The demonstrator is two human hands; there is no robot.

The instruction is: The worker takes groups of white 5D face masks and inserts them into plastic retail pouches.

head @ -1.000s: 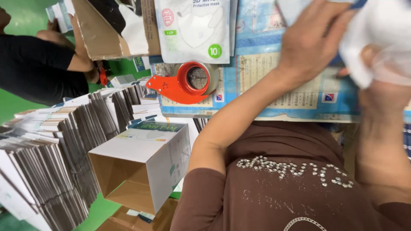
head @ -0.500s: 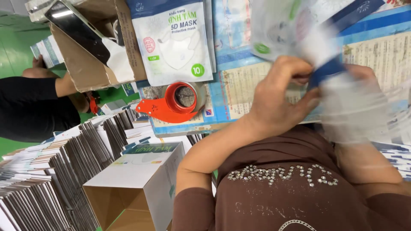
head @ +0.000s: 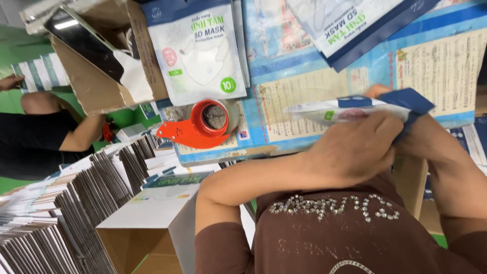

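The left hand [head: 355, 152] and right hand [head: 426, 137] together grip a flat white-and-navy mask packet [head: 355, 107], held edge-on above the bench [head: 304, 96]. Left of it lies an orange tape dispenser [head: 195, 129].

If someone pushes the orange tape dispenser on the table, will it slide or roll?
The orange tape dispenser would probably slide, not roll: it lies flat on its side on the printed sheet. It likely feels light, being mostly plastic. Its long handle might make it pivot when pushed off-centre.
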